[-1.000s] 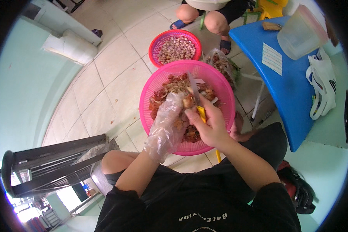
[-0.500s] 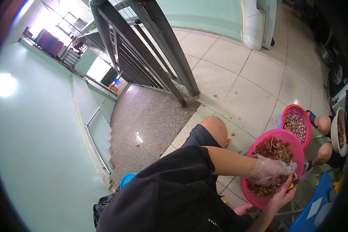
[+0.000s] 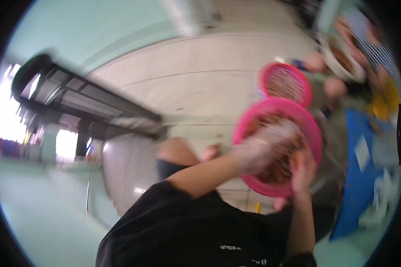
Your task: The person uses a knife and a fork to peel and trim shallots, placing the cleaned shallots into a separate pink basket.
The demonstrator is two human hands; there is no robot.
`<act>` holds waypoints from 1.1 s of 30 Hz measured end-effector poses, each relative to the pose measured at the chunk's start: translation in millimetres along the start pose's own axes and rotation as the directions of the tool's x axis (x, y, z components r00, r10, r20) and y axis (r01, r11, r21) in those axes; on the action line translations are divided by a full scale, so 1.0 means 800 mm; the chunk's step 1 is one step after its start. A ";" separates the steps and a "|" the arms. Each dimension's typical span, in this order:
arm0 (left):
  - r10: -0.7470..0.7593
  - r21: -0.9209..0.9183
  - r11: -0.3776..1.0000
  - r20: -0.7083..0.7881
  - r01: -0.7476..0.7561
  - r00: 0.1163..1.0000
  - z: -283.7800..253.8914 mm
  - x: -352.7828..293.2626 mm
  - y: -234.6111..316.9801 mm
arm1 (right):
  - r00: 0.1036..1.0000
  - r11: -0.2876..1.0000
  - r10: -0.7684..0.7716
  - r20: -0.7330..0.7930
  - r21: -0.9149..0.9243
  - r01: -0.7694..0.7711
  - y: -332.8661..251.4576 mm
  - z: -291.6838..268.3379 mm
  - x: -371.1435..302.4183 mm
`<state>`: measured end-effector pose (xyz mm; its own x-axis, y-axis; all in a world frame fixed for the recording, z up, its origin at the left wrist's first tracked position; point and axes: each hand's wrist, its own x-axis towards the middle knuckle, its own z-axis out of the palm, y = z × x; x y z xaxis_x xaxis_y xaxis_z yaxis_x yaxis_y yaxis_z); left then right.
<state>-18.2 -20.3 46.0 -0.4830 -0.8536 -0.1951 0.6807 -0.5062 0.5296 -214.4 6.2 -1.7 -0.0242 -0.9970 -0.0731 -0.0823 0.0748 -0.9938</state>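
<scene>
Reporting on the head view: it has swung back toward the pink basket (image 3: 315, 138), which now sits nearer the middle — motion blur is heavy. The gloved left hand (image 3: 275, 141) lies over the reddish-brown scraps (image 3: 273, 175) inside that basket; the bare right hand (image 3: 302, 171) is close by, fingers partly curled. Whether either grips anything, I cannot tell. Both hands remain at the basket, so handling appears uninterrupted — a red basket (image 3: 304, 80) of pale pieces (image 3: 284, 84) sits just beyond it
</scene>
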 end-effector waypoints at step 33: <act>0.174 0.285 0.956 -0.358 -0.070 0.917 -0.014 -0.003 -0.014 | 0.863 0.911 -0.315 0.395 -0.130 0.392 -0.072 0.002 0.000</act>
<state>-18.6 -13.8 30.8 -0.1275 -0.9152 -0.3823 0.5277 -0.3890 0.7551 -207.9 1.9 55.3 0.3988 -0.8910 0.2170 -0.2136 -0.3203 -0.9229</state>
